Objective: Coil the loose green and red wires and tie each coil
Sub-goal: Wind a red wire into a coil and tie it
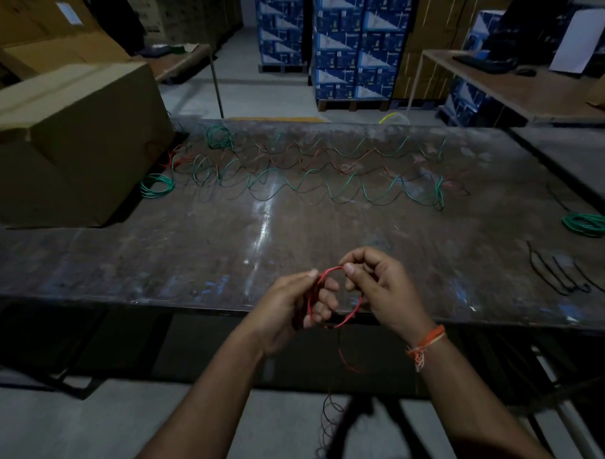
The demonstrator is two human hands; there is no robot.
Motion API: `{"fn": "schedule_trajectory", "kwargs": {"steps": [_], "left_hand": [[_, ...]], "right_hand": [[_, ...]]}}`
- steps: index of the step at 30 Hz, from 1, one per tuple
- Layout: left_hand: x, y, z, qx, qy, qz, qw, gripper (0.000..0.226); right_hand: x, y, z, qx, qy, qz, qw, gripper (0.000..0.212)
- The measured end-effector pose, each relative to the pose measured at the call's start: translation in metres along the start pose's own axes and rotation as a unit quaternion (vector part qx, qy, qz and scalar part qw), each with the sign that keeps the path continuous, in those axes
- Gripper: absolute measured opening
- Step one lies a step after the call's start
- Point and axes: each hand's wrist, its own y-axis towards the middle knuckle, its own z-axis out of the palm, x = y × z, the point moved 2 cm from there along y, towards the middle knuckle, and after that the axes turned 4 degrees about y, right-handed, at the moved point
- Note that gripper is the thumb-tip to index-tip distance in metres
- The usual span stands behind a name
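Observation:
A small red wire coil (351, 313) hangs between both hands above the table's near edge. My left hand (291, 308) grips the coil's left side with curled fingers. My right hand (378, 287) pinches the top of the coil between thumb and forefinger. The wire's loose tail (341, 359) drops below the table edge and curls toward the floor. Loose green and red wires (313, 174) lie in wavy loops across the far half of the table. Green coils lie at the far left (218, 137), the left (157, 185) and the right (587, 224).
A large cardboard box (74, 142) stands on the dark, worn table (190, 253) at the left. Black ties (560, 276) lie near the right edge. Stacked blue cartons (352, 45) and another table with a keyboard (485, 64) stand behind.

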Motion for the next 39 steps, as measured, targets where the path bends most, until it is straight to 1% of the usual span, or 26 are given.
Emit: {"fn": "schedule_trajectory", "kwargs": {"steps": [2, 4, 8, 12, 16, 19, 22, 23, 25, 28, 31, 35, 39], "left_hand": [[-0.002, -0.003, -0.003, 0.013, -0.086, -0.032, 0.996, 0.037], [-0.004, -0.005, -0.005, 0.021, -0.104, -0.036, 0.994, 0.032], [-0.006, -0.011, -0.003, 0.051, -0.079, -0.034, 0.995, 0.026], [-0.007, -0.013, -0.003, 0.054, -0.035, -0.025, 0.998, 0.026], [-0.005, -0.013, 0.000, 0.056, -0.020, -0.017, 0.998, 0.025], [-0.005, -0.012, 0.006, 0.067, -0.077, -0.028, 0.994, 0.028], [-0.001, -0.011, 0.012, 0.130, -0.158, -0.067, 0.977, 0.035], [0.000, -0.010, 0.014, 0.153, -0.183, -0.079, 0.968, 0.034], [0.004, -0.007, 0.019, 0.173, -0.213, -0.099, 0.957, 0.031], [0.011, -0.002, 0.030, 0.168, -0.217, -0.113, 0.955, 0.028], [0.019, 0.004, 0.048, 0.151, -0.217, -0.103, 0.959, 0.026], [0.027, 0.008, 0.077, 0.130, -0.210, -0.059, 0.967, 0.015], [0.044, 0.008, 0.104, 0.082, -0.153, -0.019, 0.985, 0.017]], "right_hand": [[0.000, 0.000, -0.001, 0.003, -0.008, -0.007, 1.000, 0.009], [0.000, 0.000, 0.000, 0.007, -0.007, -0.015, 1.000, 0.010], [0.001, -0.001, 0.004, 0.015, -0.004, -0.028, 0.999, 0.008], [-0.001, -0.004, 0.006, 0.012, 0.002, -0.022, 1.000, 0.007], [-0.005, -0.008, 0.003, 0.013, -0.006, -0.001, 1.000, 0.013], [-0.005, -0.008, -0.002, 0.027, -0.023, -0.004, 0.999, 0.017], [-0.003, -0.009, -0.007, 0.056, -0.031, -0.015, 0.998, 0.018], [-0.002, -0.010, -0.011, 0.062, -0.036, -0.017, 0.997, 0.018], [-0.002, -0.011, -0.019, 0.070, -0.049, -0.024, 0.996, 0.018], [-0.004, -0.013, -0.031, 0.078, -0.060, -0.038, 0.994, 0.017], [-0.006, -0.014, -0.049, 0.079, -0.045, -0.042, 0.995, 0.017], [-0.002, -0.012, -0.083, 0.088, -0.064, -0.059, 0.992, 0.018], [-0.007, -0.024, -0.107, 0.081, -0.064, -0.069, 0.992, 0.017]]}}
